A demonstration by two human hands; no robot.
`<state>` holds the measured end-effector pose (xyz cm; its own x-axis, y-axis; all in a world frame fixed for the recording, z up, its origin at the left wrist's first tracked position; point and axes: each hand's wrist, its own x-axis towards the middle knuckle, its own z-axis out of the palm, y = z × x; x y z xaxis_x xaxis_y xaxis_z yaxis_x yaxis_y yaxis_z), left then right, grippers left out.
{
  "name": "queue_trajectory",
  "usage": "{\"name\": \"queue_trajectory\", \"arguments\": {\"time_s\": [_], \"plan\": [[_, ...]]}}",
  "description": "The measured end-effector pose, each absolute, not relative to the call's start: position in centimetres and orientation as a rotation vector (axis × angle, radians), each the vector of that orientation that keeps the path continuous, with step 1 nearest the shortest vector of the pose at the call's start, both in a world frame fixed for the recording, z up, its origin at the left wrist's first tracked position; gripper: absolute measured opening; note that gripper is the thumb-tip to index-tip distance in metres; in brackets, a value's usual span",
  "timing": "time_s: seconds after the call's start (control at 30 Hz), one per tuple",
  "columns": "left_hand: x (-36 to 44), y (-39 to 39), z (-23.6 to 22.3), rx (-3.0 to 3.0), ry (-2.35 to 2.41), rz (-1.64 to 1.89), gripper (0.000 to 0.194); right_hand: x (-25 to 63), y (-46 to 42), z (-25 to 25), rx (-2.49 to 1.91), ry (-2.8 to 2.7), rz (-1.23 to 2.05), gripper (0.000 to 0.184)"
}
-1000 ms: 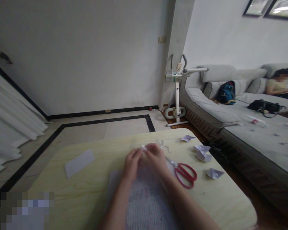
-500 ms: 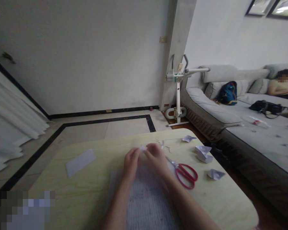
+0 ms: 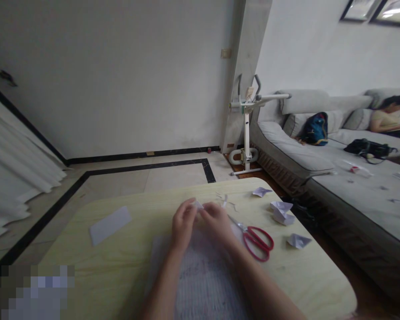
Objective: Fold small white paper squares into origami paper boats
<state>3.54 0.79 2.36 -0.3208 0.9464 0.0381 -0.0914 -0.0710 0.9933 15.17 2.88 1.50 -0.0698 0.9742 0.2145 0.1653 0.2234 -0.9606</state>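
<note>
Paper, one small white piece (image 3: 197, 205), was pinched between two bare hands, toward the far edge of the table (image 3: 296, 280). The left hand (image 3: 182, 224) gripped it with its fingertips from one side and the right hand (image 3: 217, 220) from the other; blur hid its exact shape from me. Beneath the forearms a lined sheet with writing (image 3: 203, 275) reached toward the near edge, though I couldn't tell whether more lay under it. One pair of red-handled scissors (image 3: 259, 245) lay just beside the right hand, and past the blades were a few thin paper scraps (image 3: 224, 201), too small to count surely.

Along the right edge I counted three folded paper shapes (image 3: 299, 241): one near the far right corner, the biggest in the middle, one nearer. One plain white rectangle (image 3: 110, 225) lay toward the far left corner. Beyond the right edge, one person (image 3: 383, 120) sat on the sofa (image 3: 323, 155), near two bags (image 3: 316, 130).
</note>
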Motion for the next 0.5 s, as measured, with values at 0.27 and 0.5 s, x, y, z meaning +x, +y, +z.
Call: {"name": "queue_trajectory", "arguments": {"time_s": [0.27, 0.5], "plan": [[3.52, 0.96, 1.82, 1.057, 1.372, 1.504, 0.029, 15.52, 3.18, 1.60, -1.117, -1.424, 1.054, 0.014], [3.59, 0.97, 1.80, 1.108, 1.373, 1.510, 0.029, 15.63, 3.25, 1.48, -1.104, -1.428, 1.038, 0.015]]}}
